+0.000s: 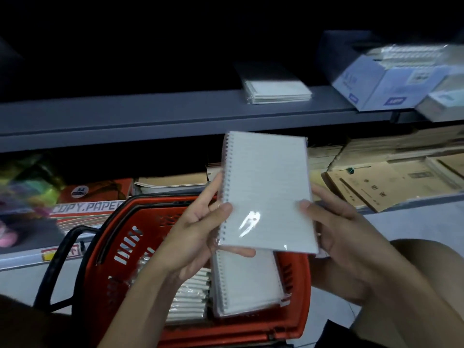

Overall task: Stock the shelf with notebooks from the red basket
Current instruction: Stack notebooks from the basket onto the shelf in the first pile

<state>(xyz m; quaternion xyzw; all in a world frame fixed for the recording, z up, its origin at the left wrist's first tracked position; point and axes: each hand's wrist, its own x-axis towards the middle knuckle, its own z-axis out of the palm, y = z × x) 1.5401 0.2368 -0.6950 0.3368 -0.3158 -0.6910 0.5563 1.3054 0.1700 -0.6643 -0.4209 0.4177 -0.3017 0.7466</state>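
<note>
I hold a plastic-wrapped white spiral notebook (pixel 266 192) upright above the red basket (pixel 140 237). My left hand (pixel 198 227) grips its spiral edge, thumb on the front cover. My right hand (pixel 336 224) grips its right edge, thumb on the front. More wrapped notebooks (pixel 246 280) lie stacked inside the basket below. A small stack of notebooks (pixel 276 90) lies on the grey shelf (pixel 150 116) above.
A blue-white carton (pixel 384 81) of goods stands at the shelf's right end. Below the shelf lie copy-paper packs (pixel 93 197) on the left and brown envelopes (pixel 391 177) on the right. The basket's black handle (pixel 57 267) hangs to its left. My knee (pixel 431 272) is at right.
</note>
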